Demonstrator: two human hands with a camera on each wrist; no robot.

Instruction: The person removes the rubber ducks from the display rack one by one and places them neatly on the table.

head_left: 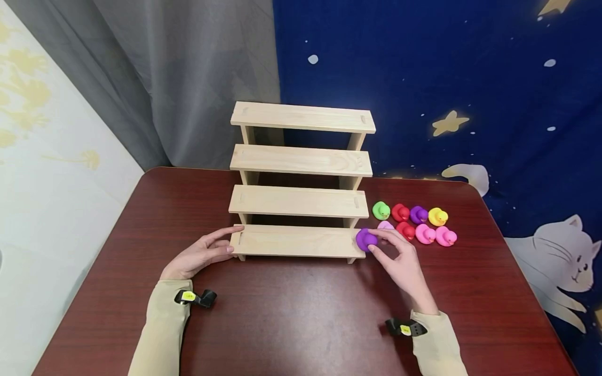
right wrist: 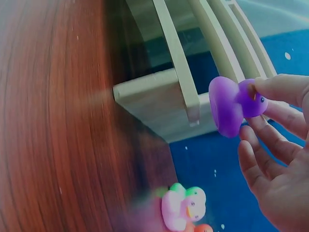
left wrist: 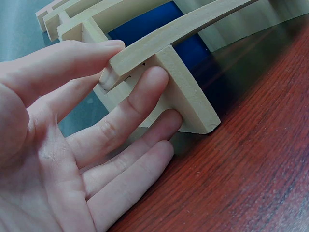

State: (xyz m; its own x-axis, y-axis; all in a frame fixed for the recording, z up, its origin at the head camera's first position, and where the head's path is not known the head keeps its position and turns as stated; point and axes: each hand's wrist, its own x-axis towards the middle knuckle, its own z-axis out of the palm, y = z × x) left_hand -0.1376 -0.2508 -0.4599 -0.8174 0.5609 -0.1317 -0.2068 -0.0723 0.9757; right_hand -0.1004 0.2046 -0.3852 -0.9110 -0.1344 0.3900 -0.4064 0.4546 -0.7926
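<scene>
A pale wooden four-step display stand stands on the table. At the left end of its lowest step, my left hand holds the board's corner between thumb and index finger. The other fingers lie beneath the board, by the side leg, in the left wrist view. My right hand pinches a purple rubber duck by its head, between thumb and fingertips. In the head view the duck overlaps the right end of the lowest step; the right wrist view shows it just off the board's end.
Right of the stand, rubber ducks sit in two rows: green, red, purple and yellow behind, red and pinks in front. A light pink duck is partly hidden. Curtains hang behind the dark red table.
</scene>
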